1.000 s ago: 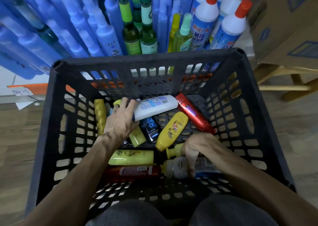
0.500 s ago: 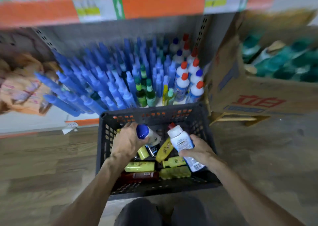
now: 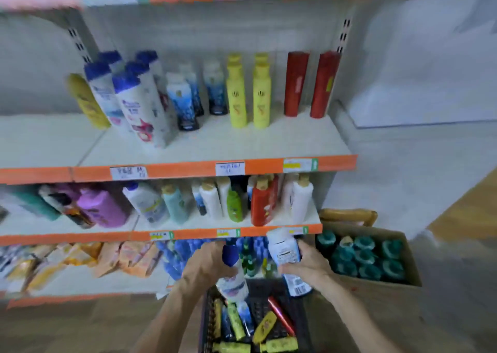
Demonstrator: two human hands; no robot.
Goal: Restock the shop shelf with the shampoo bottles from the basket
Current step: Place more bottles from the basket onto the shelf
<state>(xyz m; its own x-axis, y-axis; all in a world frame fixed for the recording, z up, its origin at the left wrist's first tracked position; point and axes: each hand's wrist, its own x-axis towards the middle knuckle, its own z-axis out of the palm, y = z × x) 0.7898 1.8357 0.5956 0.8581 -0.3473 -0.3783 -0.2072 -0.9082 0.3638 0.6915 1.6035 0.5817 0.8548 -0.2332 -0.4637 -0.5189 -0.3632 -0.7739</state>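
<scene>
Shampoo bottles — one per hand: left hand (image 3: 208, 265) grips blue-capped bottle (image 3: 231, 274), right hand (image 3: 305, 265) grips white bottle (image 3: 285, 252) (both blurred), basket (image 3: 305, 312) just below, shelf (image 3: 204, 143) above.

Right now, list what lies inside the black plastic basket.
Inside the black plastic basket lie yellow bottles, a slim red bottle and a dark blue bottle. The left hand and its white blue-capped bottle cover the far left corner.
</scene>
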